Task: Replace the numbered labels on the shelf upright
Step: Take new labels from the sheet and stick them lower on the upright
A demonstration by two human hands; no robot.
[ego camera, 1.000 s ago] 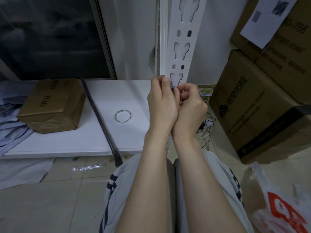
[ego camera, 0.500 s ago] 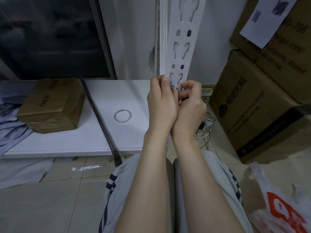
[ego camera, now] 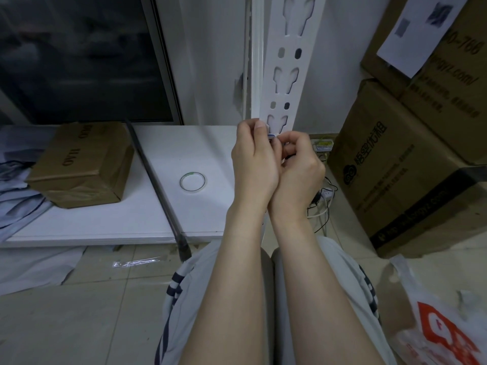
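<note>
1. Both forearms are bare, with no sleeve, watch or ring showing from elbow to fingers.
2. The left hand [ego camera: 254, 164] has a short, plain, unpainted thumbnail; no jewellery shows on it.
3. The right hand [ego camera: 300, 171], just right of the left hand, is also unadorned.
4. Below the left hand, the legs wear loose pale grey fabric shorts [ego camera: 184, 299].
5. Dark navy stripes run in bands along the outer edge of each leg of the shorts, on both sides, well below the left hand.
</note>
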